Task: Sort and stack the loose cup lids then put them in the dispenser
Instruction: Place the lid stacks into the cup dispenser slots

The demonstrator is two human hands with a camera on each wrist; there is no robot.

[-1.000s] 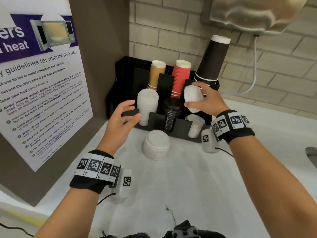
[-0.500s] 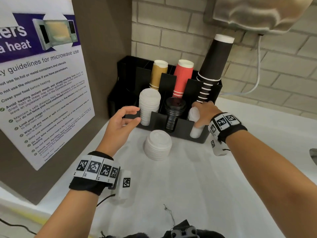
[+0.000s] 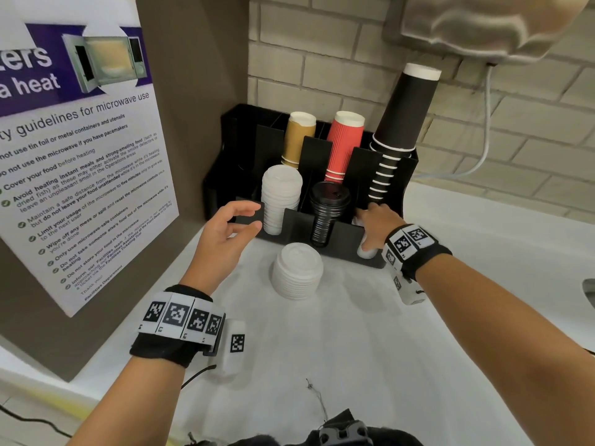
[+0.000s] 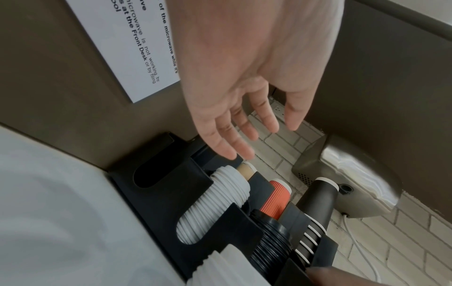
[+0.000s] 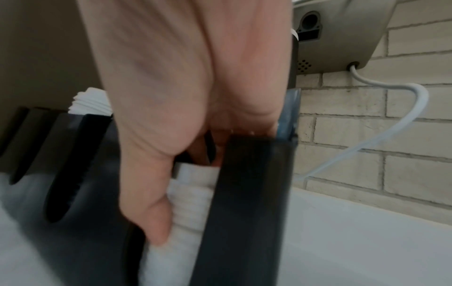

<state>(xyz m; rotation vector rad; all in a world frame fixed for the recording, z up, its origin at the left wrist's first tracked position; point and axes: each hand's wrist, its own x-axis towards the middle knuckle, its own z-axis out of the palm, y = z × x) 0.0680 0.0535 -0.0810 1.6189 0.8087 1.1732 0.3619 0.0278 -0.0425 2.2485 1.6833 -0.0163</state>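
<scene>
Right hand [image 3: 375,225] grips white lids [image 5: 186,195] inside the dispenser [image 3: 325,249]; left hand [image 3: 225,236] hovers spread. Another lid stack [image 3: 297,270] sits before the dispenser on the white surface [image 3: 354,333], brick wall [image 3: 322,43] behind.

Left hand [image 4: 247,81] with fingers spread, above black dispenser [image 4: 176,185], white lids [image 4: 215,205]

Three stacks of white lids [image 3: 281,197] are counted, one stack of black lids [image 3: 326,210], and three stacks of paper cups [image 3: 343,144]. One black dispenser [image 3: 294,223], one wall poster [image 3: 74,149] and two hands [image 3: 225,235] are seen.
</scene>
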